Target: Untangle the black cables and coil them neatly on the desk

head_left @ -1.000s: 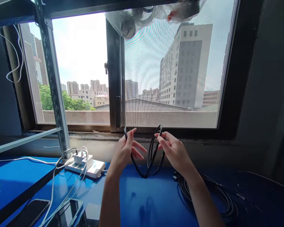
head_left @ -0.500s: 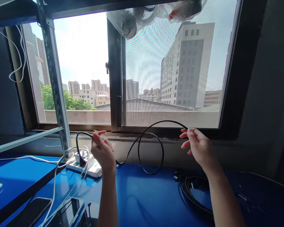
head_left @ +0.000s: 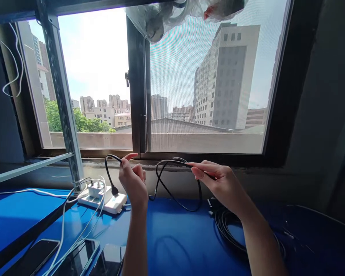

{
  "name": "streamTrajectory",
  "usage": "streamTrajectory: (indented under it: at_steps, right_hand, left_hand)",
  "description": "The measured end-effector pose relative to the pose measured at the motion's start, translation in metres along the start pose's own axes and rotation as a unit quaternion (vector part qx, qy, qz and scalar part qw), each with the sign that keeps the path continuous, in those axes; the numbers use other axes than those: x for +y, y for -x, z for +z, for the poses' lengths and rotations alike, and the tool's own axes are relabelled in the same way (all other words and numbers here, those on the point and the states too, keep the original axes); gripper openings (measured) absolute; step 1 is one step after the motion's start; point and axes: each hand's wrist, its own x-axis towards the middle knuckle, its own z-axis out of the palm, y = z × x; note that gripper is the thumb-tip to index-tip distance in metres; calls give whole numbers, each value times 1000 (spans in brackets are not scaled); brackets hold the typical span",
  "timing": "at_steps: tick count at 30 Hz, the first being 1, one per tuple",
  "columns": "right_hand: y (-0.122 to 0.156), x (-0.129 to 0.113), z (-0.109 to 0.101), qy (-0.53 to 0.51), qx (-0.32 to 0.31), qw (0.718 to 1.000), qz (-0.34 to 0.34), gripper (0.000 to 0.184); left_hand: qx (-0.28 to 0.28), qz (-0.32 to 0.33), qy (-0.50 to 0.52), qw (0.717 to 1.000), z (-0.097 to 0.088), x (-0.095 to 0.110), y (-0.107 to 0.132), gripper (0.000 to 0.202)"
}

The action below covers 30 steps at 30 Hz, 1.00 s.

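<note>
A thin black cable (head_left: 172,197) hangs in loops between my two hands, above the blue table (head_left: 175,241). My left hand (head_left: 133,182) is closed on it near one end; the short tail arcs over the fingers and drops to a small black plug (head_left: 114,190). My right hand (head_left: 218,183) pinches the cable further along, with the thumb and fingers pointing left. Both hands are raised in front of the window sill. The loop's lowest part hangs just over the table.
A white power strip (head_left: 107,201) with chargers and white cords lies left of my left hand. Phones (head_left: 36,257) lie at the lower left. A coil of black cables (head_left: 232,230) rests under my right forearm. A metal shelf post (head_left: 60,96) stands at the left, before the window.
My hands first spread apart and drew the cable out into one wide loop. Since then my right hand has come back left and down, and the cable has folded into smaller loops.
</note>
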Motion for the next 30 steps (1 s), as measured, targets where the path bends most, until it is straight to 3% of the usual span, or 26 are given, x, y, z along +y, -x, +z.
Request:
streamTrajectory:
  at_steps: [3, 5, 10, 14, 23, 25, 29, 30]
  right_hand:
    - [4, -5, -1, -32, -75, 997, 7, 28]
    - [6, -6, -4, -42, -108, 993, 15, 28]
    - [8, -4, -15, -48, -149, 987, 35, 25]
    - [9, -1, -25, -54, -147, 987, 39, 23]
    - [15, -1, -51, -28, -59, 998, 28, 23]
    - [15, 4, -55, -25, -3, 999, 32, 25]
    - [12, 16, -64, -16, 156, 987, 30, 34]
    - [12, 18, -66, -12, 192, 981, 26, 36]
  left_hand:
    - [112, 37, 6, 993, 18, 6, 7, 37]
    - [149, 30, 7, 988, 22, 8, 8, 31]
    - [187, 43, -4, 981, 13, 11, 3, 26]
    - [197, 68, -6, 978, 5, 9, -1, 26]
    - [160, 128, -33, 978, -11, -1, -1, 35]
    - [141, 139, -55, 979, -20, -4, -5, 37]
    - [40, 108, -84, 990, -36, -5, -13, 37]
    - [41, 103, -78, 991, -37, -4, -13, 35]
